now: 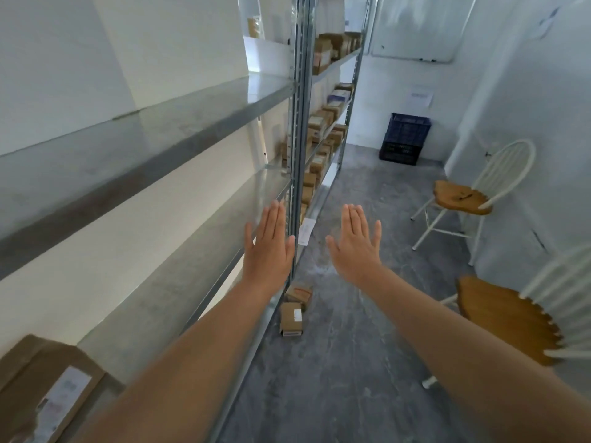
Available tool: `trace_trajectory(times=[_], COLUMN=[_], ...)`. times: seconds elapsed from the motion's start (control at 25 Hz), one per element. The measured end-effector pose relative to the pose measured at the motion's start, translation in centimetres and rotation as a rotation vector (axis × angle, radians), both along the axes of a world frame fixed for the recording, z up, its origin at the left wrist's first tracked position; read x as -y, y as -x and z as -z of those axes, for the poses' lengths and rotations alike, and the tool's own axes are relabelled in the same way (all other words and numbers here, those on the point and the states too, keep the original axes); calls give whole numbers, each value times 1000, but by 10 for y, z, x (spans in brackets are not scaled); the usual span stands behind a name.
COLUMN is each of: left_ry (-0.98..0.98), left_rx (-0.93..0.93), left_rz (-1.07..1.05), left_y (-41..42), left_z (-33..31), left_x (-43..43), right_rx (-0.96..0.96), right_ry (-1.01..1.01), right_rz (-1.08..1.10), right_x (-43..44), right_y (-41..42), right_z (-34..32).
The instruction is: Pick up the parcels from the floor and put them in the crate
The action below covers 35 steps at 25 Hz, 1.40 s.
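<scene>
I have both hands raised in front of me, empty and well apart: the left hand and the right hand are flat, fingers straight and together, backs toward the camera. Neither touches anything, though the left one appears in front of the metal shelving rack.

Below the hands and nearer to me, two small cardboard parcels lie on the grey floor, just beside the foot of the rack. They touch or nearly touch each other. The nearer parcel has its long axis running down the aisle, away from me, with a white label on top; the farther one sits slightly askew behind it. Both lie under my left wrist rather than my right, so I judge the left hand the nearer, and the reach is downward and back toward me, not forward.

The dark blue crate stands well apart from them, at the far end of the aisle against the back wall, ahead and to my right. Nothing is picked up yet.
</scene>
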State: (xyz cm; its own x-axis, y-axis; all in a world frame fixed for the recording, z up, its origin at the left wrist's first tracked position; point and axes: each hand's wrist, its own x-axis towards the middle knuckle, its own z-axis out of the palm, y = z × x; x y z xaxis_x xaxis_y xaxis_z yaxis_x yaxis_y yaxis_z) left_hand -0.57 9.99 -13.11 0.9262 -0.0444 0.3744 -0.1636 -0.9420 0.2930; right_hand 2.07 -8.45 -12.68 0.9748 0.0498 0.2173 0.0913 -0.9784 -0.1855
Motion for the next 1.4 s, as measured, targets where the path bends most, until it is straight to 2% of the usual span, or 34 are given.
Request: trace_trajectory(times=[0.36,0.76,1.0,1.24,1.4], left_ry=[-36,-112,-57,-136,-159], left_rx=[-26,-19,-42,-39,-109], left_rz=[41,-54,-107,-126,-149], left_y=[-65,-148,-183,-209,-234], left_z=[11,26,41,64,91], left_x=[57,147,193,190,170], right_rx=[-21,-24,-62,-82,-146], right_ry=[-38,-67,-57,-48,-23], right_rz=[34,-49,-115,-168,-250], right_x=[55,146,188,180,153], right_y=[-53,-149,-186,-228,-260], right_z=[11,10,30,50,70])
